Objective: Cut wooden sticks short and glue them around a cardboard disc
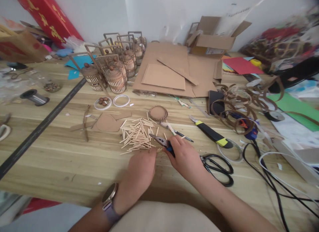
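In the middle of the table my right hand (pixel 185 155) is closed around a pair of needle-nose pliers (pixel 159 140) with blue grips, their jaws pointing left. Close beside it, my left hand (pixel 142 167) is pinched, knuckles up; what its fingertips hold is too small to make out. A heap of short wooden sticks (pixel 137 134) lies just beyond both hands. Behind the heap sits a round cardboard disc with a ridged brown rim (pixel 159 113). Black-handled scissors (pixel 219 169) rest by my right forearm, and a black and yellow utility knife (pixel 211 133) lies farther right.
Several small lantern-like baskets (pixel 116 79) with tall handles stand at the back left. Flat cardboard (pixel 164 75) and an open box (pixel 211 39) are behind the sticks. Curled brown strips (pixel 239 95) and black cables (pixel 269 178) crowd the right. A wire spool (pixel 35 97) lies left.
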A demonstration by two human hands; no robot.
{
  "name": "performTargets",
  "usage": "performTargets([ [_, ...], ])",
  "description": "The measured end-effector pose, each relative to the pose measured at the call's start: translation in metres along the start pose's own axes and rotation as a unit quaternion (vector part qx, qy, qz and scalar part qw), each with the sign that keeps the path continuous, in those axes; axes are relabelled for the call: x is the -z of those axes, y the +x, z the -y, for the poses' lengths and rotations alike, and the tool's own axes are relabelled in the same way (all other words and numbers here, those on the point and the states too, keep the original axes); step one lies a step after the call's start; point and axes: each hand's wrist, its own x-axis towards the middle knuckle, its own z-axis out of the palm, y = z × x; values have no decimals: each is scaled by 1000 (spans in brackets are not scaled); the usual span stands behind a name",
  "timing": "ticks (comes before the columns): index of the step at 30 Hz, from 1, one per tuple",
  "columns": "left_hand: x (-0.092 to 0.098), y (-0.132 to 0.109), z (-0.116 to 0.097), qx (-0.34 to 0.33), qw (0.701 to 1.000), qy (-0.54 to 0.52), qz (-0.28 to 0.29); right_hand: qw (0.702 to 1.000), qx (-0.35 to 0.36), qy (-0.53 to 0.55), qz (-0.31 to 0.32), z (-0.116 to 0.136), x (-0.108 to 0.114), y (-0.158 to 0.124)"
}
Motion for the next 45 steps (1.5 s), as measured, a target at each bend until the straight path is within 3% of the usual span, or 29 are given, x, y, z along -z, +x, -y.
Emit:
performTargets([
  [10,-5,2,-5,38,999,20,0,996,-56,-33,62,16,0,6],
  [13,-1,1,4,1,998,-58,-24,994,-71,36,77,6,5,11],
  [15,7,0,14,-72,982,-176,10,979,-74,157,110,-9,15,14],
  [17,14,0,23,-107,928,-337,120,942,-58,295,146,-25,27,15],
  [19,17,1,27,-69,874,-458,147,922,-39,355,147,-35,39,13],
  [21,15,5,24,-26,851,-508,132,922,-17,355,156,-34,48,9],
  [28,0,10,4,-15,841,-514,166,941,11,314,128,-11,42,4],
  [34,-1,8,5,-18,824,-533,190,913,42,379,143,-14,39,4],
  [39,0,7,4,-15,801,-551,231,907,54,378,175,-15,39,7],
  [41,-1,7,4,-4,795,-561,231,910,75,376,158,-16,36,8],
  [45,-4,9,6,51,771,-613,165,937,80,341,22,-12,24,2],
])
